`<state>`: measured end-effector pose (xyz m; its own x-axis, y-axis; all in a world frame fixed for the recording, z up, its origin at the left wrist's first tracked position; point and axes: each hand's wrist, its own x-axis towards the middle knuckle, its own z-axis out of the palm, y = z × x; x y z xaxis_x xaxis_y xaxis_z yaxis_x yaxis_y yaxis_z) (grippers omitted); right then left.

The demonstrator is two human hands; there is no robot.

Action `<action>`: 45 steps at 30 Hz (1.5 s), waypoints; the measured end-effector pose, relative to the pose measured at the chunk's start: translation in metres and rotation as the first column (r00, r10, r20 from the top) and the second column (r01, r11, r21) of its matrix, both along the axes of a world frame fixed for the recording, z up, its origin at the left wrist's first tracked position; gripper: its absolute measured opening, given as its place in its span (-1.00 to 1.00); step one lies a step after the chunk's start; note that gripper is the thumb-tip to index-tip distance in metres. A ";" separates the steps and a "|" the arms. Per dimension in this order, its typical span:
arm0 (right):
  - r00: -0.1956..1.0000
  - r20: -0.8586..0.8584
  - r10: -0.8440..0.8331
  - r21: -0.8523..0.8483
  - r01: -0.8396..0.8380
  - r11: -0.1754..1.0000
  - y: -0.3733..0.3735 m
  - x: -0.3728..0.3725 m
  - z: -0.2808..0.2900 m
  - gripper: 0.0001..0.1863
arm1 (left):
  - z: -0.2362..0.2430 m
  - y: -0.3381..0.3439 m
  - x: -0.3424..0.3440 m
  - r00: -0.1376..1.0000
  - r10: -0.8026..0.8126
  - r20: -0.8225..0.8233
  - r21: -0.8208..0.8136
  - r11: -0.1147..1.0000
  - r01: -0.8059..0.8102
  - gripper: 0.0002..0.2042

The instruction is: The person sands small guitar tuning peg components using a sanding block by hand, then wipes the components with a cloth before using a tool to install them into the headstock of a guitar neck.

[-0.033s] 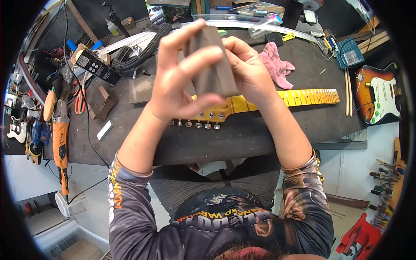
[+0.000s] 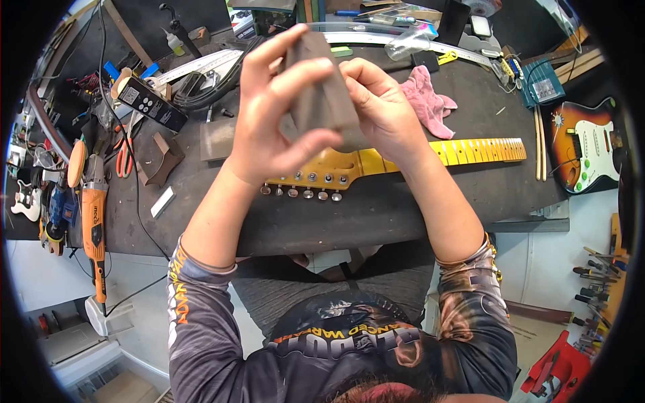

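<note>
A grey-brown rectangular block (image 2: 316, 97), blurred by motion, is held up above the workbench. My left hand (image 2: 263, 111) grips it from the left, with fingers spread across its face and the thumb near its lower edge. At its right side, my right hand (image 2: 388, 111) has thumb and index finger pinched together, apparently on the block's edge; the contact is hard to make out. Below both hands lies a yellow guitar neck (image 2: 463, 152) with its headstock (image 2: 321, 168) and metal tuners toward the left. My left hand covers part of the headstock.
A brown sheet (image 2: 216, 140) and a curled brown piece (image 2: 159, 158) lie left of the neck. Behind my right hand is a pink cloth (image 2: 427, 101). An orange power tool (image 2: 94, 215) sits at the left edge, a sunburst guitar body (image 2: 584, 144) at far right.
The block has shifted slightly left and up, together with my left hand. My right hand has moved only a little. The guitar neck stays in place.
</note>
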<state>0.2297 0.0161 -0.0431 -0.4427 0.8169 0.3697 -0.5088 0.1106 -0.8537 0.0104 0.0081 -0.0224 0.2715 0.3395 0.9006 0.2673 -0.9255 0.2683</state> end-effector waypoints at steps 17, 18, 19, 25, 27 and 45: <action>0.994 0.106 -0.011 0.061 0.005 0.998 -0.015 -0.013 0.007 -0.72 | -0.020 0.001 0.002 0.999 0.045 0.019 0.150 0.988 -0.048 -0.27; 0.994 0.110 -0.027 0.064 0.020 0.998 -0.015 -0.012 0.004 -0.72 | -0.019 0.007 0.001 0.997 0.064 0.054 0.115 0.991 -0.069 -0.24; 0.997 0.076 -0.006 0.038 0.003 0.999 -0.013 -0.013 0.003 -0.74 | -0.018 0.001 0.005 0.997 0.072 0.023 0.108 0.991 -0.074 -0.23; 0.989 0.144 -0.035 0.090 0.022 0.996 -0.015 -0.011 0.009 -0.73 | -0.017 0.004 0.000 0.999 0.046 -0.022 0.018 0.999 -0.045 -0.22; 0.990 0.136 -0.041 0.094 0.028 0.995 -0.014 -0.007 0.007 -0.73 | -0.017 0.012 -0.006 0.995 0.018 0.101 -0.175 0.985 0.000 -0.22; 0.985 0.134 -0.110 0.157 0.089 0.984 -0.013 -0.015 0.011 -0.71 | 0.002 0.008 -0.013 0.983 0.181 -0.017 0.030 0.983 -0.181 -0.29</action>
<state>0.2143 0.0030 -0.0324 -0.4187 0.7994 0.4309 -0.3639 0.2870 -0.8861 -0.0030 0.0159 -0.0208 0.2255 0.3588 0.9058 0.4358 -0.8686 0.2356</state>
